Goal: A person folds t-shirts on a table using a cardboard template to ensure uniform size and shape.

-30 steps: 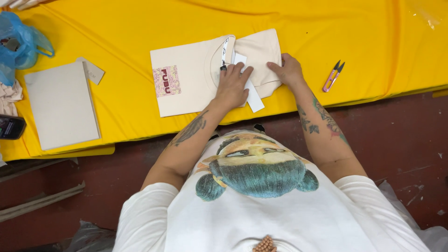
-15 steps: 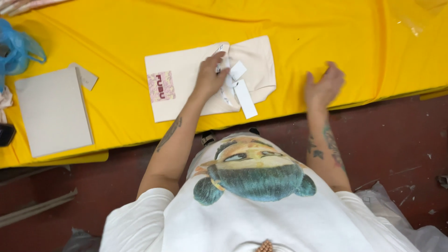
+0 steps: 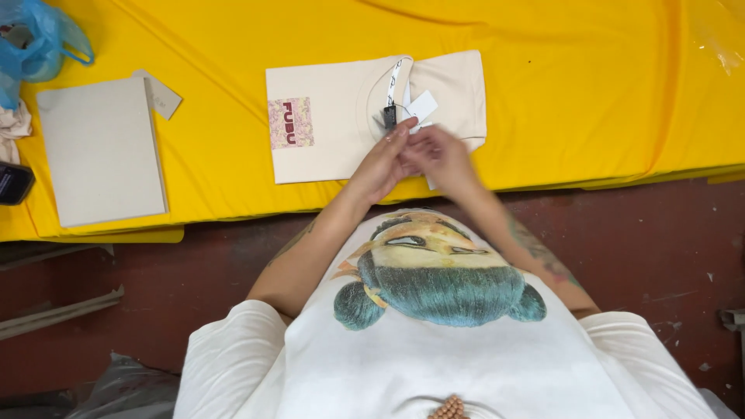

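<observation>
Both hands are brought together over the folded cream T-shirt (image 3: 341,124), which lies on the yellow table cover (image 3: 559,85). The white hang tag (image 3: 420,107) at the collar is pinched by left hand (image 3: 382,161) fingertips; right hand (image 3: 442,157) is curled beside it, grip unclear. A grey board (image 3: 101,151) lies far left.

One folded cream T-shirt (image 3: 341,128) lies near the middle of the table (image 3: 590,85), toward its front edge. Two paper tags: one white hang tag (image 3: 421,106) on the shirt, one grey tag (image 3: 161,93) toward the left end. One grey cardboard sheet (image 3: 101,151) sits beside that tag. One blue plastic bag (image 3: 39,43) occupies the far left corner. One dark phone (image 3: 12,182) rests at the left edge. Two hands (image 3: 415,159) meet over the shirt.
</observation>
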